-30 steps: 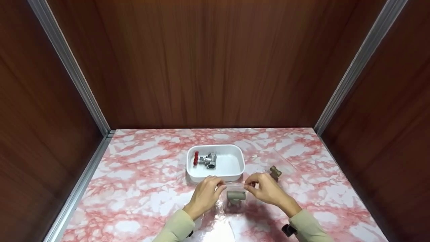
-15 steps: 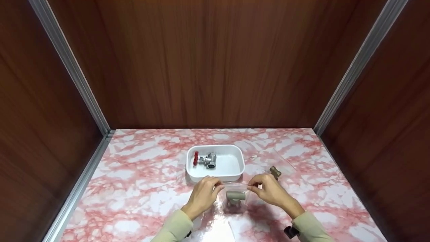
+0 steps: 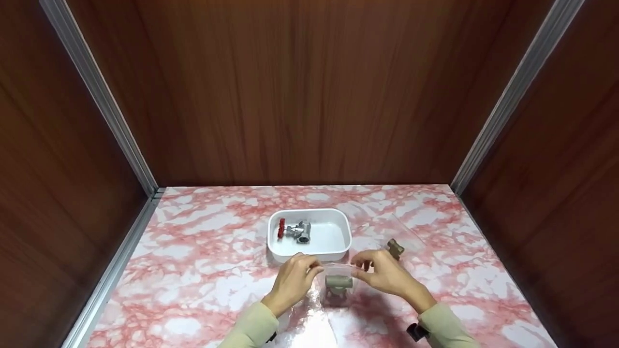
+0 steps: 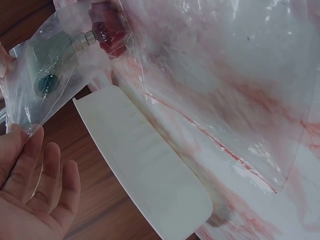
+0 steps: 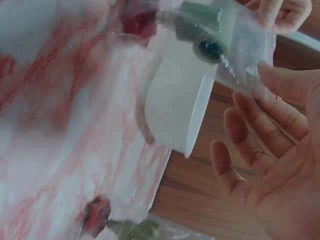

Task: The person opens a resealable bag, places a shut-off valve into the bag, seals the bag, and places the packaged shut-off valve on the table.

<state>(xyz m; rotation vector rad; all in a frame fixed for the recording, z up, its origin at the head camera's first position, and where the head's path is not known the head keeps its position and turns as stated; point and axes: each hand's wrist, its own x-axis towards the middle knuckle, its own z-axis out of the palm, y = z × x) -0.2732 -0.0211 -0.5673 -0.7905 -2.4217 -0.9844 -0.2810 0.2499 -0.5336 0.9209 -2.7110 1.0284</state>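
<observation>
Right hand (image 3: 385, 276): thumb and fingers now parted at the clear plastic bag (image 5: 245, 62), pinched half a second ago; left hand (image 3: 294, 278) still clamps its other corner. Bag's between my hands, nearside of white tray (image 3: 331, 238); grey-green valve (image 3: 338, 282) inside, red handwheel (image 4: 109, 30) away from the mouth

Pinching the edge of a clear bag (image 4: 37, 111) between thumb and forefinger of the left hand (image 4: 37, 187). Can see inside it a green-grey valve (image 4: 52, 56) with a red handle (image 4: 109, 31); nearby, can see a white tub (image 4: 145, 165) on the marbled tabletop (image 4: 296, 216).
</observation>
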